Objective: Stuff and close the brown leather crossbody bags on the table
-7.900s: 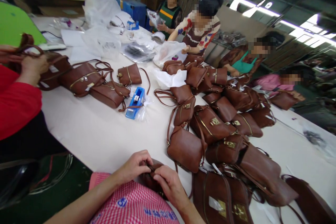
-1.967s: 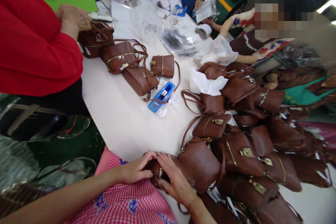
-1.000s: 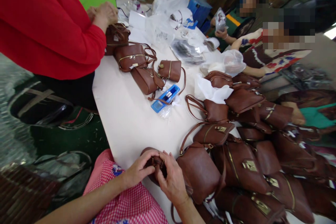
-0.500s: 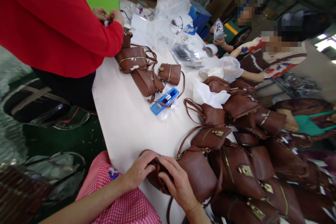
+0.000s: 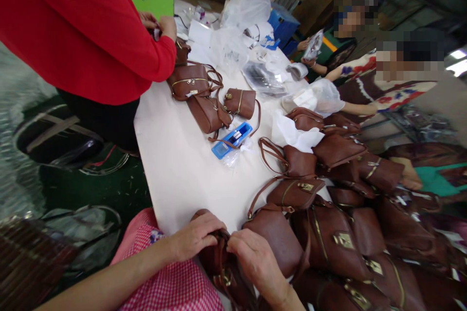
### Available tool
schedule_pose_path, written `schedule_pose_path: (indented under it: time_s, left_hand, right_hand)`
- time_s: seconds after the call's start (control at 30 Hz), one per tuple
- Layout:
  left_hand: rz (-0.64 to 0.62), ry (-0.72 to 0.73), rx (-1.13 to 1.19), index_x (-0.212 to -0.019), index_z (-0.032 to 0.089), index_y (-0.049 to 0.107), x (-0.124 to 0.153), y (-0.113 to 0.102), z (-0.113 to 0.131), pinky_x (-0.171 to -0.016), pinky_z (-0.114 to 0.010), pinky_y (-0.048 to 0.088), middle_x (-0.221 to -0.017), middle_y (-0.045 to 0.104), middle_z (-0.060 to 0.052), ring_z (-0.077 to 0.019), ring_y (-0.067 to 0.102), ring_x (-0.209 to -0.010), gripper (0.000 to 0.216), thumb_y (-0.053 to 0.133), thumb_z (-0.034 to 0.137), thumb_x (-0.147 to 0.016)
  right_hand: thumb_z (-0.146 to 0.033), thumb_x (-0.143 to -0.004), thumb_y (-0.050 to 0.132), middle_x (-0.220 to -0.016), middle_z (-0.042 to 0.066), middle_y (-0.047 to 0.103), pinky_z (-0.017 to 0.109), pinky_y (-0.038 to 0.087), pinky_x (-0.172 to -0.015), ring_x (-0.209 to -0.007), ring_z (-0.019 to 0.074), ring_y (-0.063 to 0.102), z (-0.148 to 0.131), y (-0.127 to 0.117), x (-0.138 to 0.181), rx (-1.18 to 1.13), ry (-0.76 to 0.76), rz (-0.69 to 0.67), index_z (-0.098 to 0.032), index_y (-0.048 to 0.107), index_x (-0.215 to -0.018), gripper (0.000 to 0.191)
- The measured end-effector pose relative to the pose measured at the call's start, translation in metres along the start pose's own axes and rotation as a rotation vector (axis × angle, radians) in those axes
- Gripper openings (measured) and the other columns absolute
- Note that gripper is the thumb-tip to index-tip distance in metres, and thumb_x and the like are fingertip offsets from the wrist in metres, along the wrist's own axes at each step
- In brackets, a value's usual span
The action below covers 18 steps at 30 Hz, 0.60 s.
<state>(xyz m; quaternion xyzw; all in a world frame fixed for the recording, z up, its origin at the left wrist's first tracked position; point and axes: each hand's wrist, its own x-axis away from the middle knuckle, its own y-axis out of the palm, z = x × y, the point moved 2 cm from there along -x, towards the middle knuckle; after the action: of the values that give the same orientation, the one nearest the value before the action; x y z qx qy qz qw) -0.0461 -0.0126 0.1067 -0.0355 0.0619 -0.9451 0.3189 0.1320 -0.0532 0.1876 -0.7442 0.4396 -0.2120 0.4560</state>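
Note:
A small brown leather handbag [image 5: 222, 272] with a strap and a gold clasp rests at the near edge of the white table [image 5: 175, 165], against my pink checked apron. My left hand [image 5: 195, 238] is closed over its top left. My right hand [image 5: 257, 265] grips its top right, fingers curled on the strap. A heap of matching brown handbags [image 5: 339, 204] lies just to the right of my hands.
A blue tape dispenser [image 5: 231, 140] sits mid-table. Three brown bags [image 5: 204, 97] lie by a person in a red sleeve [image 5: 91, 34] at the left. Clear plastic bags [image 5: 248, 5] and white paper [image 5: 295, 133] fill the far end. Other people sit at the right side.
The view has shifted slightly. My hands have turned the bag so its strap and gold clasp hang toward me, and the red-sleeved person's hands stay raised off their bag.

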Motion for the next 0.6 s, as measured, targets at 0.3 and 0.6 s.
schedule_pose_path:
  time_s: [0.3, 0.6]
  left_hand:
    - [-0.009, -0.063, -0.214, -0.121, 0.026, 0.059, 0.007, -0.011, 0.01, -0.1, -0.038, 0.038, -0.115, 0.062, -0.006, -0.0245, 0.052, -0.109, 0.03, 0.053, 0.027, -0.091]
    - [0.242, -0.288, -0.226, -0.082, 0.021, 0.045, 0.014, -0.006, 0.053, -0.071, -0.029, 0.04, -0.086, 0.053, -0.001, -0.017, 0.048, -0.079, 0.012, 0.048, 0.012, -0.075]
  right_hand:
    - [-0.021, -0.097, 0.048, -0.077, 0.0, 0.064, 0.023, 0.051, -0.066, -0.07, 0.0135, 0.062, -0.003, 0.041, 0.014, -0.191, 0.259, 0.382, -0.022, 0.056, -0.092, 0.01]
    - [-0.022, -0.097, 0.047, -0.078, 0.001, 0.068, 0.024, 0.053, -0.063, -0.069, 0.0147, 0.064, -0.026, 0.052, 0.017, -0.198, 0.245, 0.491, -0.023, 0.059, -0.092, 0.013]
